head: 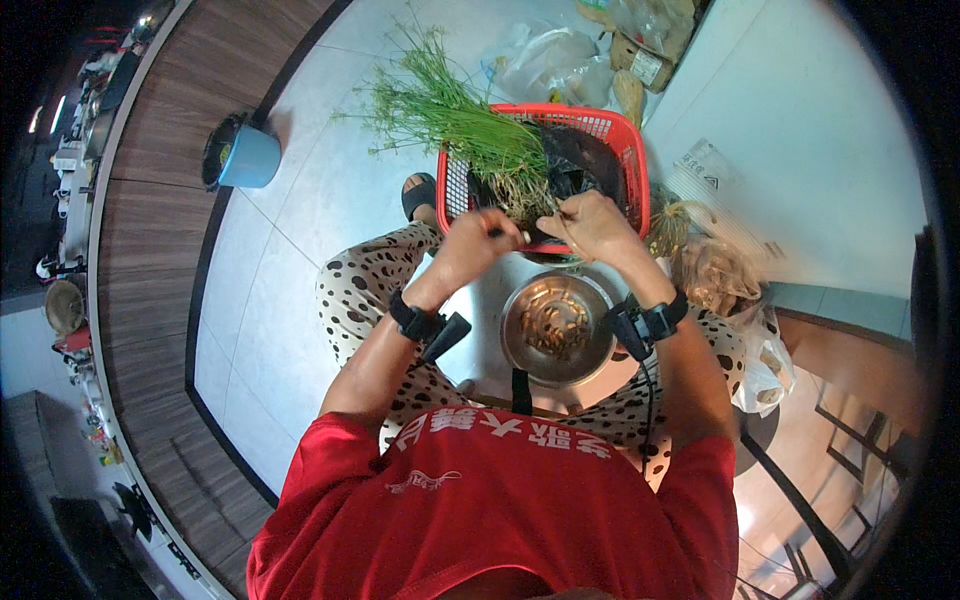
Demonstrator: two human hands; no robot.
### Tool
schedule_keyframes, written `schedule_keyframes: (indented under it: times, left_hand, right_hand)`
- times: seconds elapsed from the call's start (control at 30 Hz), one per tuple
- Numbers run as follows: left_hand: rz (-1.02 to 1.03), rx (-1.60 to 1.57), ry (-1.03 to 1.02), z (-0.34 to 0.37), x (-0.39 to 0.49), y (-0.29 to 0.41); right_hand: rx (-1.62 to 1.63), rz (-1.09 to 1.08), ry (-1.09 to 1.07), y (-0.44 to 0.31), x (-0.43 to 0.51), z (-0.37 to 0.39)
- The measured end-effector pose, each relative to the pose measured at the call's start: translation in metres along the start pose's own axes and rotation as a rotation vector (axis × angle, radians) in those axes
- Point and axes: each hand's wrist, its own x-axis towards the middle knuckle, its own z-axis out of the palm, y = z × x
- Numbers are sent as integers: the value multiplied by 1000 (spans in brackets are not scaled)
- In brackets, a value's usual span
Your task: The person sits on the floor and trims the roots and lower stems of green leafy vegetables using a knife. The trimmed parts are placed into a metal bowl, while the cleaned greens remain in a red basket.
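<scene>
Long green stalks with roots (487,135) lie across a red plastic basket (639,161), their tops hanging over its left side. Black plastic (585,161) lines the basket. My left hand (480,244) is over the basket's near left edge, blurred, with a small pale piece at its fingertips. My right hand (589,225) is at the near right edge, thumb and fingers pinched on a thin stem beside the roots. Below the hands, a round steel bowl (510,352) holds many small brownish-yellow pieces.
A blue bin (255,157) stands on the tiled floor by wooden cabinets (150,247). Clear plastic bags (555,64), a squash (628,97) and a cardboard box (641,60) lie beyond the basket. A ribbed squash (667,225) and more bags (716,274) are at its right.
</scene>
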Motion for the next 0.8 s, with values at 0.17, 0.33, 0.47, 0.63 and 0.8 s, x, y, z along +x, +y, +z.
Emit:
schedule_keyframes:
  times: [0.17, 0.33, 0.47, 0.63, 0.8]
  left_hand:
    - [-246, 189, -471, 71, -44, -41]
    - [-189, 122, -588, 95, -63, -25]
    - [-94, 53, -479, 49, -8, 10]
    - [-301, -12, -226, 16, 76, -2]
    - [-322, 257, -369, 21, 116, -59]
  right_hand:
    - [494, 126, -56, 11, 7, -5]
    - [529, -2, -64, 21, 17, 0]
    - [175, -5, 236, 30, 19, 1]
    - [194, 86, 320, 35, 20, -6]
    - [227, 64, 314, 28, 11, -10]
